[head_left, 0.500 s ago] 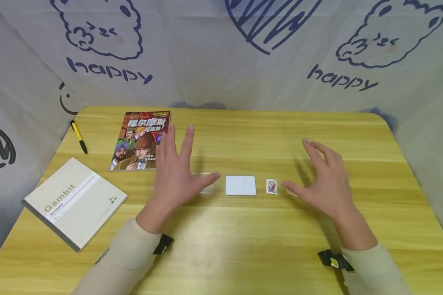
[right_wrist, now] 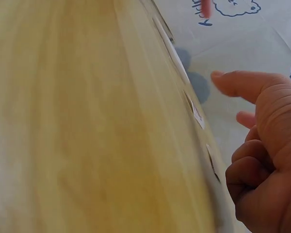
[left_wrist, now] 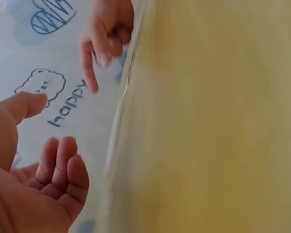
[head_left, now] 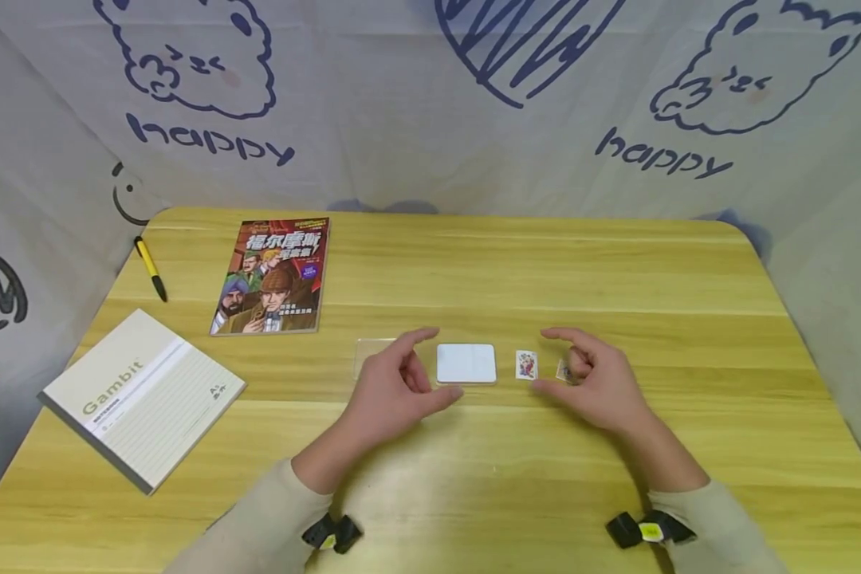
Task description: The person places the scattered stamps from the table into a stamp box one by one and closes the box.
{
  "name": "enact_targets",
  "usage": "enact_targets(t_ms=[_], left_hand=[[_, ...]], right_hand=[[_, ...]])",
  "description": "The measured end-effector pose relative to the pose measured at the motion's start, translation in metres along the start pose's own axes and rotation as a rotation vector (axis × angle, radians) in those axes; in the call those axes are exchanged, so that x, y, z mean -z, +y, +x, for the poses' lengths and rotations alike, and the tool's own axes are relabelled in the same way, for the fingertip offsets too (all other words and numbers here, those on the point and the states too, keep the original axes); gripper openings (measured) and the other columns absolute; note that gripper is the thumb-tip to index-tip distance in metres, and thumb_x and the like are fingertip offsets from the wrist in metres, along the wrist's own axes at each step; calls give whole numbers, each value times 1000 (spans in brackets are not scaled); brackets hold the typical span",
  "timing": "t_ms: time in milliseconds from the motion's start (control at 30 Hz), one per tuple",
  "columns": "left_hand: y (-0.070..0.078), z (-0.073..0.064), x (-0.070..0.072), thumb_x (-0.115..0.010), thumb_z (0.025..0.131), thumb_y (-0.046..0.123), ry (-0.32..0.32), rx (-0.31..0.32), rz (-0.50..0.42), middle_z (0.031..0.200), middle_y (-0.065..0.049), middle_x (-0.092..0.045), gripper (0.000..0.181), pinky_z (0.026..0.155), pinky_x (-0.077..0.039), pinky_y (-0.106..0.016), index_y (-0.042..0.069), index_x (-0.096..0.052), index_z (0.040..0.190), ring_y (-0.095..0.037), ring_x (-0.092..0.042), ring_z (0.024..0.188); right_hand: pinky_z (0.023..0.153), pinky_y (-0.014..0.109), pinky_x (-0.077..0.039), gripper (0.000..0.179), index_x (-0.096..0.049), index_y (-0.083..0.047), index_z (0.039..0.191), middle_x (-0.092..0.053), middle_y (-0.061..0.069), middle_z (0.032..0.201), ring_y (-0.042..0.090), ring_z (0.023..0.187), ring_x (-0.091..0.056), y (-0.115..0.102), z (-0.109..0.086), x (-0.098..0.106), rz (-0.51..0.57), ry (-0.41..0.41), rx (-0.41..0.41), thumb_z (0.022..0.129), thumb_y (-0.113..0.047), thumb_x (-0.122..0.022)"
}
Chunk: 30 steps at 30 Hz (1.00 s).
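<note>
White and rectangular, a flat piece (head_left: 466, 363) is lying on the yellow wood-grain worktop (head_left: 473, 494), between the person's two hands. The left hand (head_left: 387, 391) is hovering just beside it, partly hiding a clear flat case (head_left: 364, 355); its thumb and forefinger are standing apart, the other fingers bent inward and grasping nothing. The right hand (head_left: 603, 379) is mirroring that shape, likewise holding nothing, its fingers partly covering a small card (head_left: 563, 370). A picture card (head_left: 527, 364) is lying between that card and the white piece. Farther left, a comic-style book (head_left: 269, 279), a notebook (head_left: 147, 399) and a yellow-and-black pen (head_left: 151, 269) are resting.
</note>
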<state>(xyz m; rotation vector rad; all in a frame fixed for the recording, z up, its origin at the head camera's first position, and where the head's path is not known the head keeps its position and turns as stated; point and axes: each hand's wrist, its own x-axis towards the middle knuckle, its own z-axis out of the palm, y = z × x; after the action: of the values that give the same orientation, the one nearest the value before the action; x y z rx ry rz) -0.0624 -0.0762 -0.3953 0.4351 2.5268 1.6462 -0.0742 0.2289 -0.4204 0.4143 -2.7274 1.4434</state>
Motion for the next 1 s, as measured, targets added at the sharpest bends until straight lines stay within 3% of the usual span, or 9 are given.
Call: enact_targets(t_ms=[100,200,367,600,733,833,1000], left_hand=[[-6,-4,-5,-88,77,20,-62,20,-21,70,3,-59,59,58,-49,-29,2,-63,128,-13,-56,61],[-11,-4,-6,-87,77,19,-78,11,-19,70,5,-59,48,59,-49,-28,2,-68,118,-12,-56,61],[-21,1,-5,-88,75,13,-47,-51,-2,75,2,-61,43,62,-50,-29,1,-69,112,-15,-57,66],[-36,14,-1,-91,67,7,22,-110,39,87,-7,-61,52,73,-51,-34,0,-68,113,-21,-58,79],[-41,21,1,-91,66,6,33,-132,68,87,-8,-59,54,73,-50,-35,-1,-68,115,-21,-56,78],[-41,23,1,-92,66,8,16,-105,84,79,-7,-54,59,73,-48,-35,-2,-67,118,-18,-49,72],[-37,25,-1,-93,67,14,-63,12,97,67,2,-40,68,72,-46,-34,0,-63,127,-11,-37,60]], right_hand=[[72,27,-42,58,-66,-7,125,-26,-7,61,8,54,-28,1,-1,-3,26,-28,-22,73,-13,-91],[73,26,-44,53,-68,-5,121,-26,-7,60,8,54,-30,0,-1,-6,47,-44,-50,73,-10,-90],[69,27,-43,45,-70,-6,115,-25,-9,57,7,52,-27,3,0,-8,15,-50,-47,74,-9,-89],[67,30,-43,39,-72,-8,112,-25,-11,55,6,50,-24,6,3,-10,-57,-64,-35,76,-14,-88],[68,32,-43,38,-72,-8,111,-26,-10,54,7,50,-25,6,6,-11,-89,-79,-54,77,-16,-88],[66,32,-42,37,-72,-8,110,-28,-10,54,8,50,-27,6,7,-11,-108,-89,-67,78,-17,-87],[64,32,-41,35,-72,-8,109,-29,-9,54,8,50,-28,7,9,-11,-116,-96,-83,78,-17,-87]])
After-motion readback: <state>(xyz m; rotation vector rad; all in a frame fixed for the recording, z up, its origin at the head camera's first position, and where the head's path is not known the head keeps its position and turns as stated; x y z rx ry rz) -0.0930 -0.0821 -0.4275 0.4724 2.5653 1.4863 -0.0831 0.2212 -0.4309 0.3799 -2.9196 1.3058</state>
